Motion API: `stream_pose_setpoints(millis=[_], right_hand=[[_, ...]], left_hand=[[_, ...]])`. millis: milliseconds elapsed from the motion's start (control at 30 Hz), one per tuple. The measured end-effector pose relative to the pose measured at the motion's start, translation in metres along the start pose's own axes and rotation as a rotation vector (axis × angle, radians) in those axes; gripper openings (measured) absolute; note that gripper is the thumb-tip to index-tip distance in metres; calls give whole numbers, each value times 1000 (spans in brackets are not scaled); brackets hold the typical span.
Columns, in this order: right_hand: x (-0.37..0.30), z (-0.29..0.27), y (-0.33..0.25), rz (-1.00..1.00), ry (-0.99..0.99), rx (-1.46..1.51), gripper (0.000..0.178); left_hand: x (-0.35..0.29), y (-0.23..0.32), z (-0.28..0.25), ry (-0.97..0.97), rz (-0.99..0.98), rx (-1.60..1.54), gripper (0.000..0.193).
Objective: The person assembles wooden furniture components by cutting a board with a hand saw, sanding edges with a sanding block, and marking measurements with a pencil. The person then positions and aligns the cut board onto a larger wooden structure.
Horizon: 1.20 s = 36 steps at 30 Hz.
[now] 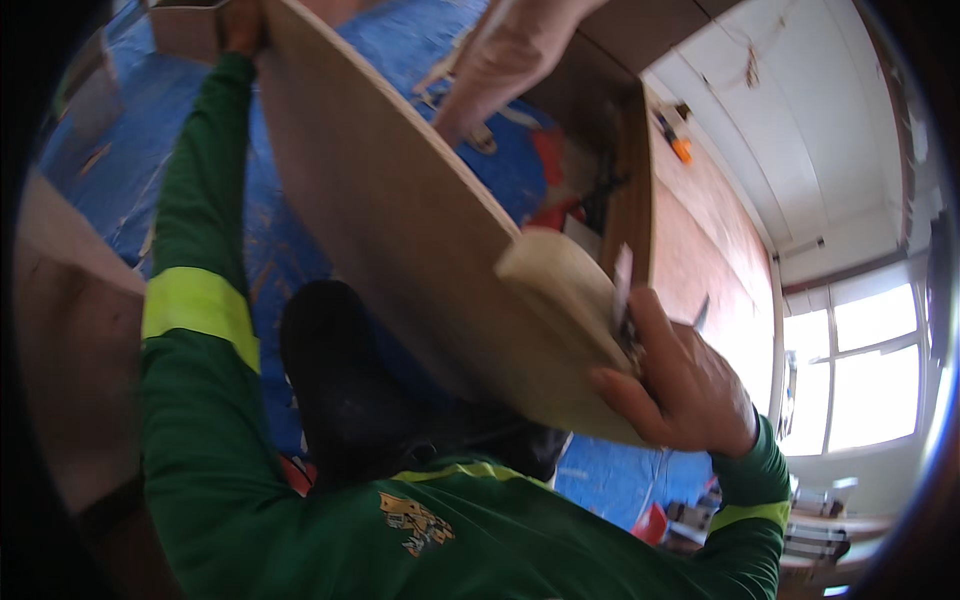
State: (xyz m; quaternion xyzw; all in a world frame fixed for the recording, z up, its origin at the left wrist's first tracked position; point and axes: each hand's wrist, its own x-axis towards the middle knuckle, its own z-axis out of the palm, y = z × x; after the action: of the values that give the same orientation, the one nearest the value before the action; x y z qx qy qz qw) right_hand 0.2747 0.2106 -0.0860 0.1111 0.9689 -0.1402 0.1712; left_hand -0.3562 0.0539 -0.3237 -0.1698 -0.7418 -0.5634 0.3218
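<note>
A large wooden panel (370, 230) stands tilted across the middle, running from upper left to lower right. My left hand (242, 28) grips its far end; the fingers are mostly hidden and blurred. At the panel's near right end, my right hand (690, 385) is closed, thumb and fingers pinched around a small tool with a thin pale tip (622, 280); its exact kind is blurred. That hand is against a pale, curved piece (560, 275) lying over the panel's end. I cannot tell whether this piece is attached. My dark-trousered leg (340, 370) is below the panel.
A blue tarp (220, 150) with scraps covers the floor. Beyond the panel is another person's limb (520, 60). An orange-handled tool (680, 148) rests on a plywood surface (690, 220) at right. A wooden board (80, 330) stands at left. Tools (815, 540) lie at lower right.
</note>
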Motion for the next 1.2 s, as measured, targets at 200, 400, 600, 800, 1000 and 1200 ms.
stream_pose_setpoints(millis=[200, 400, 600, 800, 1000, 1200], right_hand=[[259, -25, -82, -581, 360, -188, 59], [578, -101, -234, -1206, 446, -827, 26], [696, -121, -242, -1300, 411, -800, 26], [629, -110, -240, -1058, 307, -609, 34], [508, -101, -179, -810, 233, -494, 42], [301, -59, -131, -432, 289, -113, 60]], left_hand=[[41, -52, -37, 268, -42, -100, 49], [45, -36, -45, 277, 107, 128, 42], [10, 6, -33, 152, 35, 138, 44], [28, -17, -26, 257, 18, -25, 41], [52, -44, 1, 256, 128, 228, 31], [61, -61, -30, 211, 159, 116, 46]])
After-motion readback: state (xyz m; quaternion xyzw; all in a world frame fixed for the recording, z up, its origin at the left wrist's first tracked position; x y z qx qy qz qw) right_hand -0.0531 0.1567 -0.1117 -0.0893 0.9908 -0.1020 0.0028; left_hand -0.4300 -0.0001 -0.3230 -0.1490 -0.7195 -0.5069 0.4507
